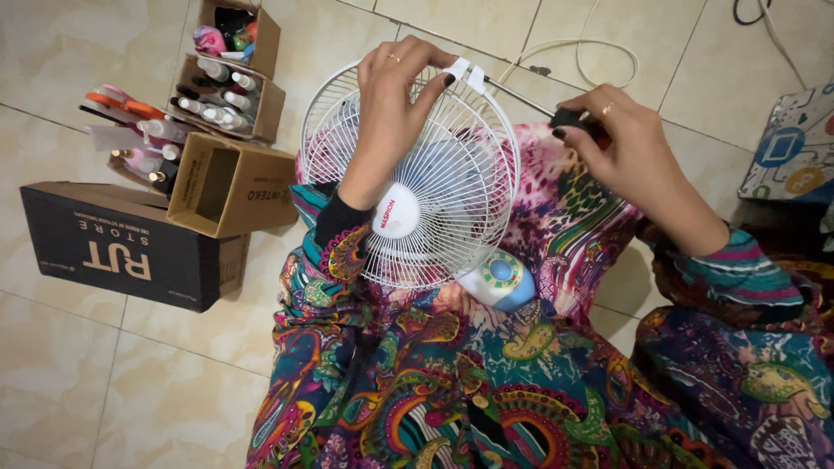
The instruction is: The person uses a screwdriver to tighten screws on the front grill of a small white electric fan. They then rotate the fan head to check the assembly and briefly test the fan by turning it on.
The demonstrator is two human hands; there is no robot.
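Left hand (391,95) grips the white fan (408,174) grille; right hand (621,143) clasps a screwdriver (556,113); beyond the left hand, cardboard boxes (228,95) hold small bottles (217,74).

This looks like a room in a home. The floor (104,382) is laid with glossy beige tiles, and the person sits directly on it in a colourful patterned garment. At the upper left stand small open cardboard boxes (228,97) packed with cosmetic bottles and tubes, beside a black shoebox-like carton (122,245). A white cord (580,54) lies loose at the top, and a printed cushion (795,148) rests at the right edge.
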